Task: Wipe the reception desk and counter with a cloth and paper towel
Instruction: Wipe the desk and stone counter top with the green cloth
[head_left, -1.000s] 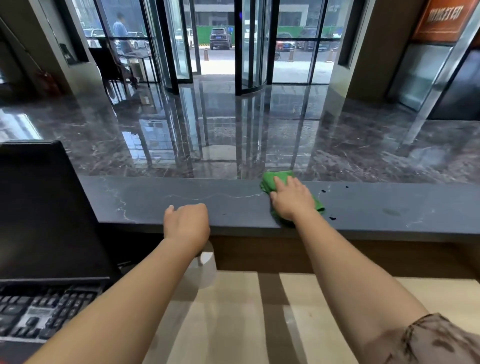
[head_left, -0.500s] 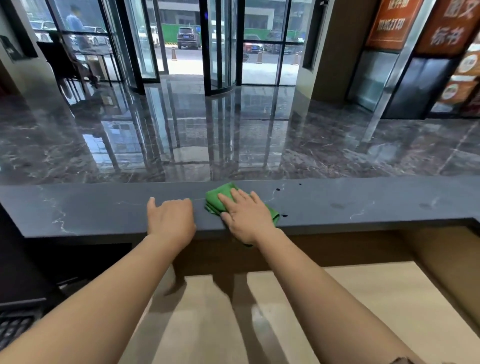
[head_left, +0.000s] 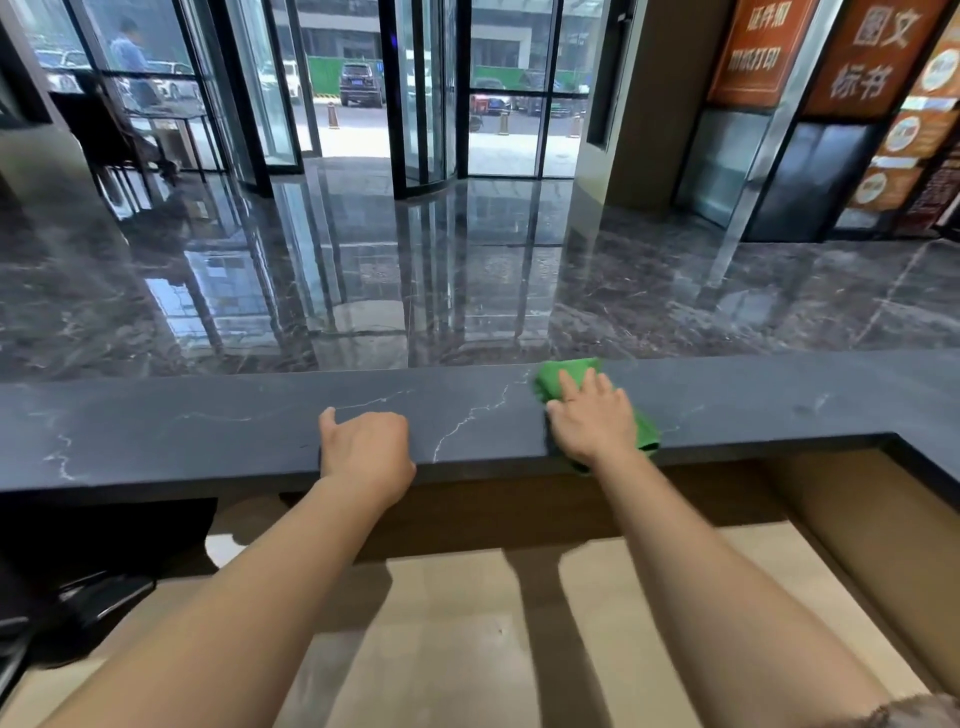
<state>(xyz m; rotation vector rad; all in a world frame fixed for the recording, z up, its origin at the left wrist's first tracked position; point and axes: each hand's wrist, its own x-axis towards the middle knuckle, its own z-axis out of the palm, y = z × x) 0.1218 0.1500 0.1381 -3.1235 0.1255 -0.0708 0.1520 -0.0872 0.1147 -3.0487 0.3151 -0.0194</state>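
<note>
A dark grey stone counter (head_left: 208, 431) with white veins runs across the view. On it, right of centre, lies a green cloth (head_left: 562, 375), reaching from the far edge to the near edge. My right hand (head_left: 592, 421) presses flat on the cloth with its fingers straight and spread. My left hand (head_left: 363, 447) rests on the counter's near edge, left of the cloth and apart from it, with fingers curled under and thumb out. I see nothing in that hand. No paper towel is in view.
Below the counter lies a beige lower desk (head_left: 441, 649). Black equipment (head_left: 98, 551) stands at its left end. The counter turns a corner towards me at the right (head_left: 930, 467). Beyond the counter are a glossy marble lobby floor and glass doors.
My right hand slid the cloth rightward along the counter, away from my left hand. The dark spots beside the cloth no longer show. The view swung right, so the monitor left the frame.
</note>
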